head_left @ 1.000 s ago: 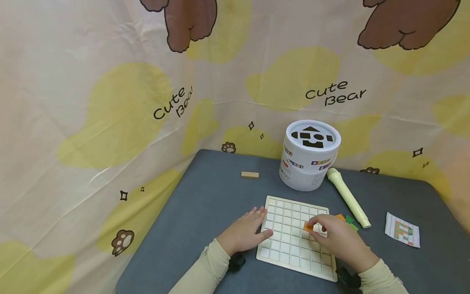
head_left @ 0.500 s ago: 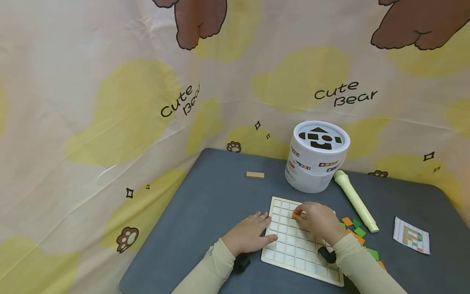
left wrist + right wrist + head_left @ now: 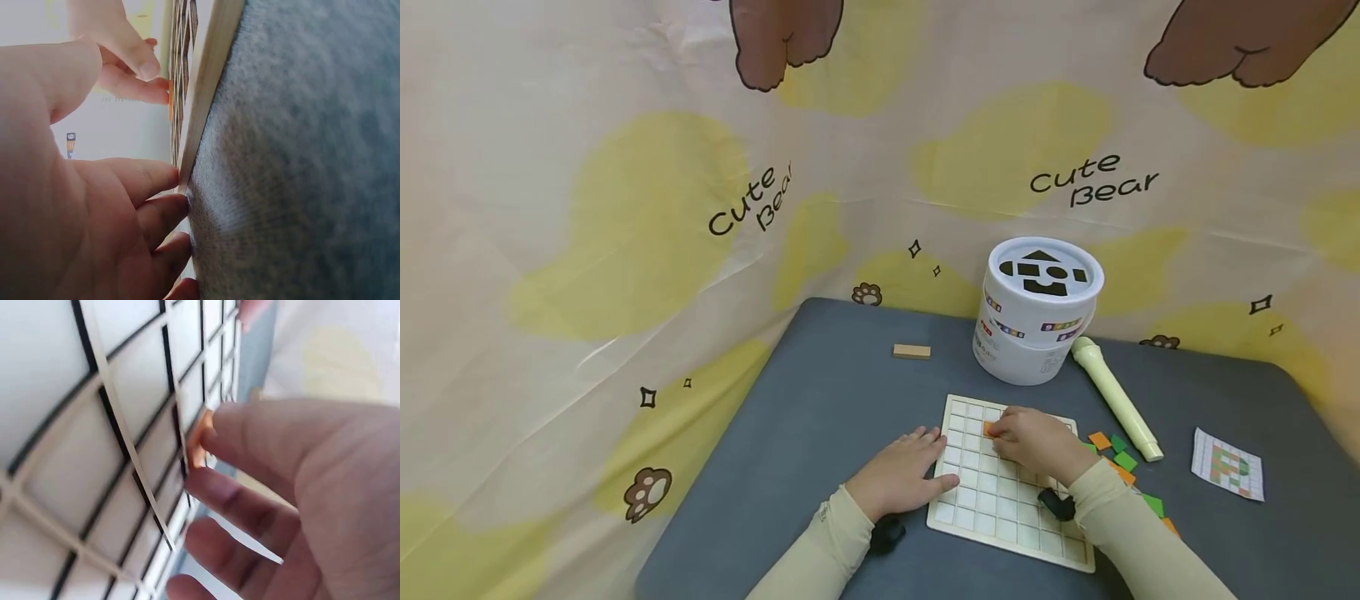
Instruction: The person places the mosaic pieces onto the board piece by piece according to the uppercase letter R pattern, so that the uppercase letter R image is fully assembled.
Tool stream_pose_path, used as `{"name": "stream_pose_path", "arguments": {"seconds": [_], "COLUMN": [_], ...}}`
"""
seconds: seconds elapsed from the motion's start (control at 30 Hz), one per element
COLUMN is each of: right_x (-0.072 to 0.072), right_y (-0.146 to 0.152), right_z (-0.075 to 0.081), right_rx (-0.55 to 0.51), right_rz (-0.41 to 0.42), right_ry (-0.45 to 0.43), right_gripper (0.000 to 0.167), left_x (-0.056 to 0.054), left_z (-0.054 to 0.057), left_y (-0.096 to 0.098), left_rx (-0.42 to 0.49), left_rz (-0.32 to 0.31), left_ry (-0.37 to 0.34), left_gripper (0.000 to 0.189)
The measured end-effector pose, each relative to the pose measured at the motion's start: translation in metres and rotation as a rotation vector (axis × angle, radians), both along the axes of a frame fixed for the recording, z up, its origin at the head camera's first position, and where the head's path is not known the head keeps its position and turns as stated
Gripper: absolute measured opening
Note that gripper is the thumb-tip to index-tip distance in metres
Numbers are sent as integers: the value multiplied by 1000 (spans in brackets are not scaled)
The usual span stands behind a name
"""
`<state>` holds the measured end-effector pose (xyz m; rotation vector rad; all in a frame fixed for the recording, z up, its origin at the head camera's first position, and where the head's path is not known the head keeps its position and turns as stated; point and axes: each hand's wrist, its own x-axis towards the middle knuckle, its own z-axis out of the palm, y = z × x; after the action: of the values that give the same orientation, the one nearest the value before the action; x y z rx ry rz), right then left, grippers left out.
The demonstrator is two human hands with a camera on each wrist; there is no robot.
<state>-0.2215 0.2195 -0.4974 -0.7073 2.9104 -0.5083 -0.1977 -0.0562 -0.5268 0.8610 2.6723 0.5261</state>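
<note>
A pale wooden grid board [image 3: 1011, 546] with white square cells lies on the grey table. My right hand [image 3: 1037, 442] is over its far part, thumb and fingertips at a small orange square tile [image 3: 990, 428]. In the right wrist view that orange tile [image 3: 197, 442] sits at a cell, between the thumb and a finger. A fingertip meets the tile [image 3: 170, 100] at the board's surface in the left wrist view. My left hand [image 3: 898, 475] lies with fingers spread along the board's left edge. Its fingertips touch the wooden rim [image 3: 203, 106].
Several orange and green tiles [image 3: 1124, 461] lie right of the board, partly behind the right arm. Farther off are a white lidded bucket [image 3: 1037, 325], a pale yellow stick [image 3: 1116, 400], and a small wooden block [image 3: 912, 352]. A printed pattern card [image 3: 1227, 467] lies at the right.
My right hand has carried the orange tile from mid-board to a far-left cell, where it now lies flatter. The left hand stays at the board's edge. The head view has shifted slightly.
</note>
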Motion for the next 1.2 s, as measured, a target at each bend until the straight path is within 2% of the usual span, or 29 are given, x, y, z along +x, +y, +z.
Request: {"name": "stream_pose_path", "arguments": {"seconds": [0.13, 0.27, 0.37, 0.43, 0.67, 0.9, 1.07, 1.2], "right_x": [8, 20, 28, 31, 36, 37, 38, 41], "right_y": [15, 60, 92, 106, 118, 112, 112, 113], "right_z": [10, 24, 30, 29, 3, -18, -23, -18], "right_rx": [-85, -209, -209, -195, -134, -41, -3, 10], "right_rz": [-84, -233, -362, -419, -412, -379, -381, -399], "right_ry": [-66, -78, -80, -95, -95, 54, 93, 137], "right_gripper": [25, 31, 33, 34, 33, 33, 31, 27], "left_x": [1, -1, -3, -4, -3, -2, -1, -1], "left_z": [0, 1, 2, 2, 3, 3, 1, 1], "left_y": [-4, -5, -5, -6, -8, -7, -4, -1], "left_rx": [1, 6, 7, 5, -9, -10, -20, -17], "left_rz": [6, 4, 2, 2, -5, -5, -16, -32], "left_ry": [2, 5, 11, 16, 7, 7, 21, 28], "left_gripper": [78, 78, 79, 79, 80, 81, 82, 83]}}
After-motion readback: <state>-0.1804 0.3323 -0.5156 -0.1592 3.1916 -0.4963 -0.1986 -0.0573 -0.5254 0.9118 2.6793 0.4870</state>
